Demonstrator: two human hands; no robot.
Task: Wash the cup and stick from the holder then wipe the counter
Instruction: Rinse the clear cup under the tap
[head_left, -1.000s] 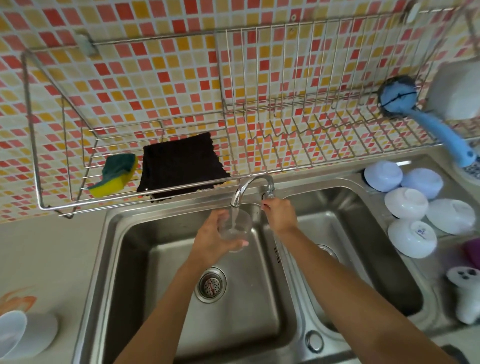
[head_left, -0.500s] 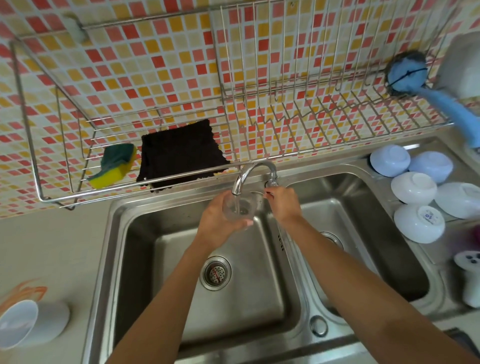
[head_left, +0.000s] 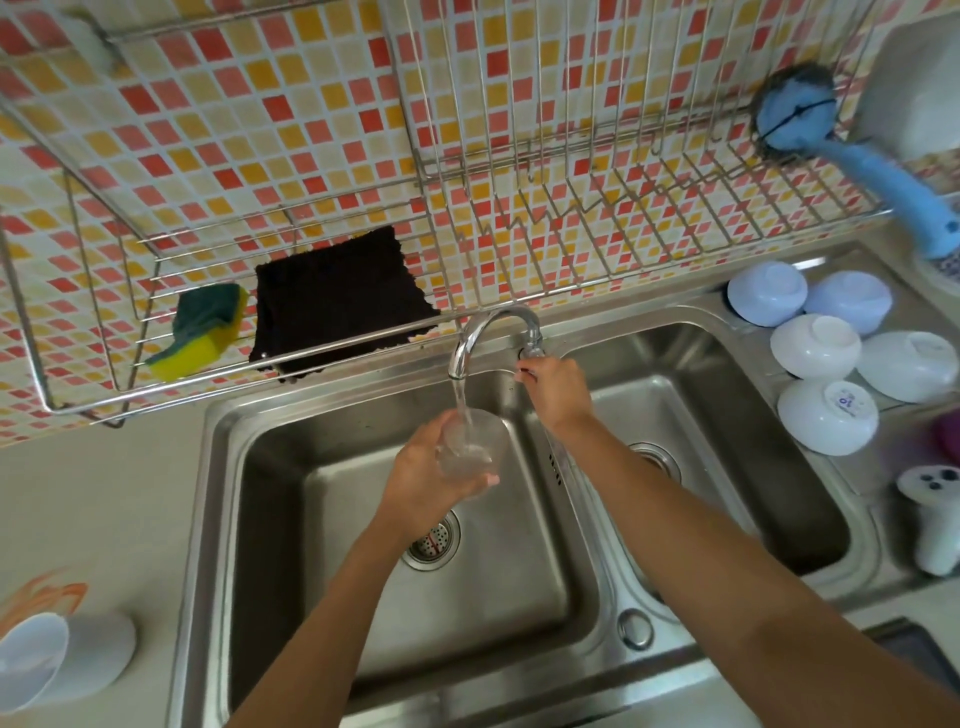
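Note:
My left hand (head_left: 423, 475) grips a clear glass cup (head_left: 470, 447) over the left sink basin (head_left: 311, 519). A thin stream of water runs from the curved tap (head_left: 470, 338) into the cup. My right hand (head_left: 556, 387) is closed on the tap handle (head_left: 532, 349) just right of the spout. A yellow and green sponge (head_left: 202, 332) and a black cloth (head_left: 337, 304) lie on the wire rack (head_left: 571, 228) above the sink. No stick is visible.
Several upturned white and pale blue bowls (head_left: 826, 382) sit on the drainboard to the right. A blue-handled brush (head_left: 852, 156) rests on the rack's right end. A white cup (head_left: 57, 657) lies tipped on the counter at lower left. The right basin (head_left: 727, 441) holds nothing visible.
The view has shifted downward a little. The cup sits lower beneath the spout than before, and water still runs into it. My right hand stays on the tap handle.

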